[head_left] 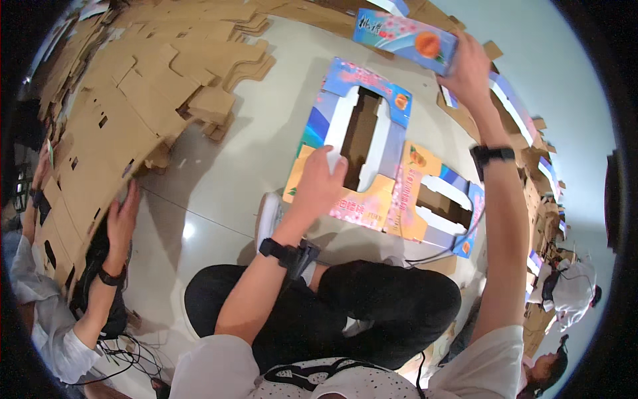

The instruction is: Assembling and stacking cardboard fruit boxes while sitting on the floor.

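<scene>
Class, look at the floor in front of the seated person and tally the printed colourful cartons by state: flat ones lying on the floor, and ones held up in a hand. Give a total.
Flat printed cartons on the floor: 2, one under the left hand at, one beside it at
Printed carton held up by the right hand: 1
Total: 3

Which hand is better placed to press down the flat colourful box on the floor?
Left, probably: the left hand already rests on the flat colourful printed cardboard box, while the right hand is raised, gripping another printed cardboard piece.
</scene>
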A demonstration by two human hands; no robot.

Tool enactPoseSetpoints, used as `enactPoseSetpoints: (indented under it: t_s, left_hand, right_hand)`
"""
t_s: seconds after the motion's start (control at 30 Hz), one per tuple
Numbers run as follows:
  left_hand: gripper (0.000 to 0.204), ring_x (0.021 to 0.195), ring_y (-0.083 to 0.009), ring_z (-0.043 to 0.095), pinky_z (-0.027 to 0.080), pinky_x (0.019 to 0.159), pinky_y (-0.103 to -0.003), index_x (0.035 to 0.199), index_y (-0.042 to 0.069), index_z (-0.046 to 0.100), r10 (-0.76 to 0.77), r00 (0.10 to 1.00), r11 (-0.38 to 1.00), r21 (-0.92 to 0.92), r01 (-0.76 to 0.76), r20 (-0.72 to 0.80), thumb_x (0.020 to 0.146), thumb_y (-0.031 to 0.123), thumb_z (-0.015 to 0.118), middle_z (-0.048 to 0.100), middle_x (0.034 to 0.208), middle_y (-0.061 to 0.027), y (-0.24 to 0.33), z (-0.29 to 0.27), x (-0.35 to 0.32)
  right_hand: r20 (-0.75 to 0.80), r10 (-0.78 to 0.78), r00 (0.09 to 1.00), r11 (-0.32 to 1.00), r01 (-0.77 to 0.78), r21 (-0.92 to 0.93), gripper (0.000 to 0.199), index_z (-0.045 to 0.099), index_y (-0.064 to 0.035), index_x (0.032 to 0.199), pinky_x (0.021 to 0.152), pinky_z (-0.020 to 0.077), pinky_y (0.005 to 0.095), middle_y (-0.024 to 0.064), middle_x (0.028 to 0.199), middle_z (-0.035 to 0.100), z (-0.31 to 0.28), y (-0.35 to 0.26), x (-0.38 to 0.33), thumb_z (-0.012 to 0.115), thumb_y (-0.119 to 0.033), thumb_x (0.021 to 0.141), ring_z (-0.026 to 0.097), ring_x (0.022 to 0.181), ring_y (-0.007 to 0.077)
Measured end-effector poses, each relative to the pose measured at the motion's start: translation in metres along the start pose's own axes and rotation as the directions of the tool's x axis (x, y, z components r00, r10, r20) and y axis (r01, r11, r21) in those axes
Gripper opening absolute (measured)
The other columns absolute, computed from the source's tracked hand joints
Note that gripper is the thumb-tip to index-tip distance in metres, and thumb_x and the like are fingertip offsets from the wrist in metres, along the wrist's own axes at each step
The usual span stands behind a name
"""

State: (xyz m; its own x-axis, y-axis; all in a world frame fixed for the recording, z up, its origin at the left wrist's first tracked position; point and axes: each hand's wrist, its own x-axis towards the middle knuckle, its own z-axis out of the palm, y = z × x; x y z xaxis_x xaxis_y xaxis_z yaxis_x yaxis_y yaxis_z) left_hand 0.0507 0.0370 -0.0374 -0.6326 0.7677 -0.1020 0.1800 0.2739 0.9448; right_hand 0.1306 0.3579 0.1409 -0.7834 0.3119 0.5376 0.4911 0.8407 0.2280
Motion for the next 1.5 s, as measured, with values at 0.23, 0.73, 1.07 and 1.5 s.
enactPoseSetpoints:
  t_s: [0.23, 0.73, 1.07, 1.5]
  left_hand:
    - [0.064, 0.120, -0.0292, 0.052, 0.037, 0.106, -0.040, 0.136, -0.004, 0.046, -0.196, 0.957, 0.834, -0.549, 0.049, -0.212, 0.102, 0.049, 0.035, 0.055, 0.131, -0.0207, 0.004, -0.029, 0.021]
    - [0.075, 0.110, -0.0208, 0.060, 0.046, 0.095, -0.033, 0.143, -0.005, 0.037, -0.024, 0.975, 0.994, -0.095, 0.046, 0.222, 0.091, 0.042, 0.065, 0.061, 0.123, -0.0165, 0.040, -0.046, -0.004]
    - [0.083, 0.117, -0.0335, 0.060, 0.044, 0.100, -0.039, 0.148, -0.006, 0.028, 0.038, 0.986, 0.998, -0.055, -0.030, 0.163, 0.091, 0.045, 0.060, 0.060, 0.126, -0.0246, 0.007, -0.037, 0.003]
    - [0.061, 0.108, -0.0217, 0.061, 0.046, 0.095, -0.034, 0.144, 0.001, 0.039, -0.032, 0.995, 0.991, -0.127, 0.044, 0.089, 0.097, 0.035, 0.055, 0.063, 0.120, -0.0138, 0.029, -0.031, -0.007]
  right_hand:
    - [-0.028, -0.320, 0.947, 0.925, 0.319, 0.207, 0.053, 0.061, -0.0073, 0.115, 0.090, 0.0474, 0.0456, 0.0124, 0.116, 0.060, -0.139, -0.040, -0.141, 0.077, -0.008, 0.065, 0.058, 0.106, 0.0325]
    - [0.726, -0.009, 0.688, 0.786, -0.445, 0.430, 0.077, 0.034, -0.0037, 0.145, 0.101, 0.0444, 0.0429, 0.0203, 0.142, 0.044, -0.200, -0.100, -0.275, 0.074, -0.016, 0.080, 0.052, 0.122, 0.0362]
    - [0.686, 0.703, 0.186, -0.290, -0.806, 0.515, 0.071, 0.033, -0.0020, 0.147, 0.097, 0.0456, 0.0406, 0.0157, 0.133, 0.048, -0.174, -0.118, -0.266, 0.069, -0.018, 0.087, 0.052, 0.120, 0.0223]
    - [0.445, 0.742, 0.502, 0.194, -0.795, 0.574, 0.067, 0.043, 0.0063, 0.138, 0.092, 0.0486, 0.0332, 0.0199, 0.129, 0.057, -0.016, -0.127, -0.241, 0.065, -0.036, 0.091, 0.062, 0.109, 0.0247]
